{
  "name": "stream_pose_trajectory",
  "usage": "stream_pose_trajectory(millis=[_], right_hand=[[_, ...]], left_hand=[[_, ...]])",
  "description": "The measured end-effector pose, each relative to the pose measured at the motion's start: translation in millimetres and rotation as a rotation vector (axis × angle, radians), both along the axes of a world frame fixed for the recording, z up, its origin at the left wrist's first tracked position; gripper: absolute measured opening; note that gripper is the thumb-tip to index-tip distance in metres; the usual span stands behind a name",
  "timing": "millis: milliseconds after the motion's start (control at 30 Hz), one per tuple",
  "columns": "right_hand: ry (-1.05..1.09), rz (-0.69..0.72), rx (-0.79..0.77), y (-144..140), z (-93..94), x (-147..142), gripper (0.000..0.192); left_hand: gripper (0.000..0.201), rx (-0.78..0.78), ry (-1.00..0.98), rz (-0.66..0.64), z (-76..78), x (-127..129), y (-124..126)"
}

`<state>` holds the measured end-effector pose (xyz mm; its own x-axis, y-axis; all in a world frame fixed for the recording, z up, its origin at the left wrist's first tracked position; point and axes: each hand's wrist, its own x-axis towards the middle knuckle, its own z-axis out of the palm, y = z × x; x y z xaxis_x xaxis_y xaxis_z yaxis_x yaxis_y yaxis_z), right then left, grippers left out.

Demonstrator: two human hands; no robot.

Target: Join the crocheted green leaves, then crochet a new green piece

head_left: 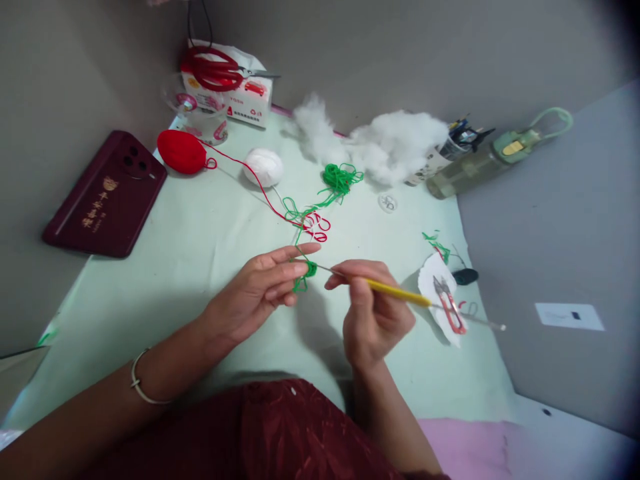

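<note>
Pinched between the fingertips of my left hand [260, 283] is a small green crochet piece [311, 269]. Green yarn runs over the left index finger and back to a loose green tangle [340, 179]. My right hand [375, 310] is closed around the yellow handle of a crochet hook [397, 292]. The hook's thin metal tip points left and meets the green piece; whether it passes through a stitch is too small to tell. Just beyond the left fingers lie loops of red yarn [317, 225] mixed with white and green strands.
Behind are a red yarn ball [183, 152], a white yarn ball [263, 167] and white stuffing [395, 143]. A phone [107, 193] leans at left. Red-handled scissors [213, 69] rest on a tissue pack. At right are a bottle [480, 163] and thread snips [450, 305] on white paper.
</note>
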<state>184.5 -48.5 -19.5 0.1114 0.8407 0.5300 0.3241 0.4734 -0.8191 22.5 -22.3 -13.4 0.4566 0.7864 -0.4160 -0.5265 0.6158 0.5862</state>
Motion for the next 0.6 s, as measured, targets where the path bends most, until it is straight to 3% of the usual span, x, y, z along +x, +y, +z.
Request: stream_pose_trajectory(millis=[67,133,200,300,433,600], right_hand=[[0.191,0.038,-0.106,5,3.5,-2,0.020],[0.224,0.087,-0.169,8,4.6,-4,0.017],[0.168,0.096,-0.174,8,3.5,-6,0.016],[-0.030,0.035,-0.058,2,-0.3,-8,0.021],[-0.250,-0.028,0.079,-3,-2.5,-6,0.030],[0.221,0.042,-0.125,6,2.3,-1,0.018]], left_hand=[[0.035,0.039,0.029,0.026,0.5,-1,0],[0.036,0.100,0.066,0.036,0.3,0,-1],[0.038,0.154,0.119,0.058,-0.5,3,-3],[0.043,0.184,0.157,0.098,-2.0,5,-5],[0.035,0.068,0.039,0.019,-1.2,4,-3],[0.027,0.011,0.034,0.053,0.2,1,0]])
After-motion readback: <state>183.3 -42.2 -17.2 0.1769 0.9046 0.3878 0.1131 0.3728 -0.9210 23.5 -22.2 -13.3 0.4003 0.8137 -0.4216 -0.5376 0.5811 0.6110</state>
